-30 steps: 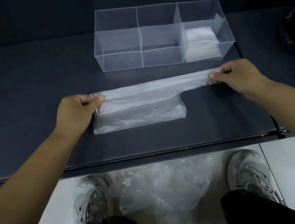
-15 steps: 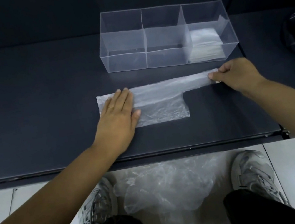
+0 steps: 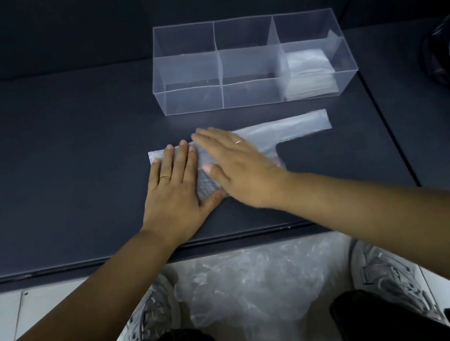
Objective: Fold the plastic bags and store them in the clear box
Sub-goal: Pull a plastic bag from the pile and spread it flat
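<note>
Step in hand: flattening one bag ahead of its next fold, by judgement.
Plastic bag (image 3: 294, 127): flat on the bench (image 3: 54, 169), just in front of the clear box (image 3: 194, 98); its handle strip points toward the box's right end.
Left hand (image 3: 175, 190): fingers straight and spread, pressing the bag's left part.
Right hand (image 3: 240, 164): flat, fingers straight, laid on the bag's middle.
Box contents: folded bags (image 3: 307, 73) in the right-end compartment.
Stock: loose bags (image 3: 254, 284) on the floor, well in front of the box.
Next move: probably fold the handle strip over the body; pin the thin film with one hand against slipping.
</note>
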